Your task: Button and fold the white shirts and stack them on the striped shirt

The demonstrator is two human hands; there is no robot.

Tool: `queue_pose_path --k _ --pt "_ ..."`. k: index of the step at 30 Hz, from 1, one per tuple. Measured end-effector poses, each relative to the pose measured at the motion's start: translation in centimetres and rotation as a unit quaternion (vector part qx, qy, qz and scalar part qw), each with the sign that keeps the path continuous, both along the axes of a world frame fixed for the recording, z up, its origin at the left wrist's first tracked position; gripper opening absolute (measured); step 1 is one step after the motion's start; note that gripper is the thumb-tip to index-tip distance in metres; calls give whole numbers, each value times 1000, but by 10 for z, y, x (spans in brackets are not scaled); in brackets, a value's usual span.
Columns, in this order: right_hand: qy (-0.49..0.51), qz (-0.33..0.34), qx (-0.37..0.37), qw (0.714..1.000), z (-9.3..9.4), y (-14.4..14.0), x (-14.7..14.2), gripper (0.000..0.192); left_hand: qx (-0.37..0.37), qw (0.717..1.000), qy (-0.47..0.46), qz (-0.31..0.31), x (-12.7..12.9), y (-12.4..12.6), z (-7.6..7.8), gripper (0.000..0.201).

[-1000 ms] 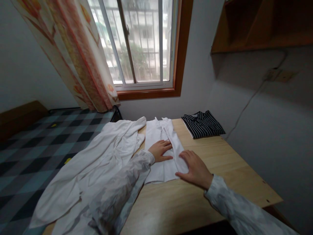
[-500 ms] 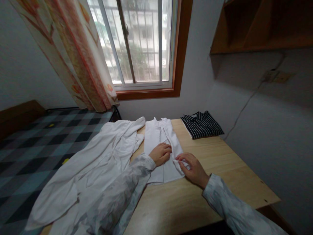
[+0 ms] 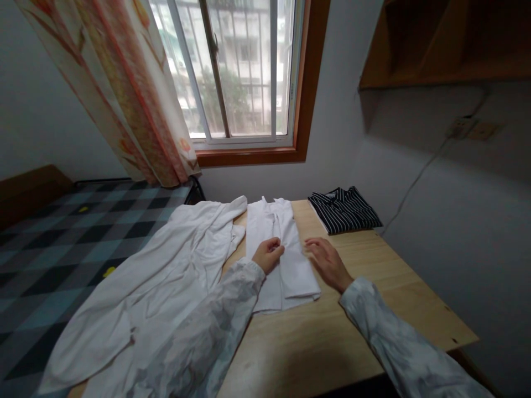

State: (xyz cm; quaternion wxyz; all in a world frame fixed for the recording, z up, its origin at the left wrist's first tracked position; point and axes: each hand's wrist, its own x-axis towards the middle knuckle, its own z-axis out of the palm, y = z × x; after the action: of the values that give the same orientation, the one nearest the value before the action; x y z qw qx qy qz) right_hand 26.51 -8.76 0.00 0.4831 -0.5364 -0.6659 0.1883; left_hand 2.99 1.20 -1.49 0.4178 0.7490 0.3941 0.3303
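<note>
A white collared shirt [image 3: 298,273] lies on the table, folded into a long, narrow shape with its collar toward the window. My left hand [image 3: 269,255] is over its middle, fingers curled in and thumb closed on the edge of a folded layer. Just off the shirt's right edge is my right hand [image 3: 328,264], its fingers stretched out and nothing in them. To the left, a second white garment [image 3: 182,249] is spread loosely, wrinkled, partly under my left sleeve.
A folded black-and-white striped shirt [image 3: 345,210] sits at the table's back right corner. The wooden table [image 3: 398,287] meets a bed with a checked cover [image 3: 37,265] on the left. Above right hangs a wooden shelf [image 3: 418,72]; a cable [image 3: 415,182] runs down the wall.
My right hand has let go of the shirt's right edge and moved slightly up and away. The folded layer now lies flatter. My left hand has curled from flat to closed.
</note>
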Motion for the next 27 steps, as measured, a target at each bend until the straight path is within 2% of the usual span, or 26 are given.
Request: queue_pose_path --k 2,5,7,12,18,23,27 --pt "-11 -49 -23 998 -8 23 0 32 78 996 42 6 -1 -1 4 19" --pt "-65 -81 -38 994 -20 49 -6 32 200 972 123 12 -2 -6 9 18" --pt "-119 -90 -28 988 -26 58 -11 32 221 962 158 14 -2 -8 11 18" --pt "-186 -105 -27 976 -34 58 -15 34 164 971 174 -16 -5 -2 13 18" --pt "-133 -77 -41 987 -34 53 -9 35 55 987 138 -61 -11 11 12 21" --pt "-48 -114 -3 992 -29 66 -8 29 42 984 151 -82 -15 10 12 16" --pt "-79 -134 7 988 -31 90 -14 36 31 987 137 -79 -22 11 24 13"
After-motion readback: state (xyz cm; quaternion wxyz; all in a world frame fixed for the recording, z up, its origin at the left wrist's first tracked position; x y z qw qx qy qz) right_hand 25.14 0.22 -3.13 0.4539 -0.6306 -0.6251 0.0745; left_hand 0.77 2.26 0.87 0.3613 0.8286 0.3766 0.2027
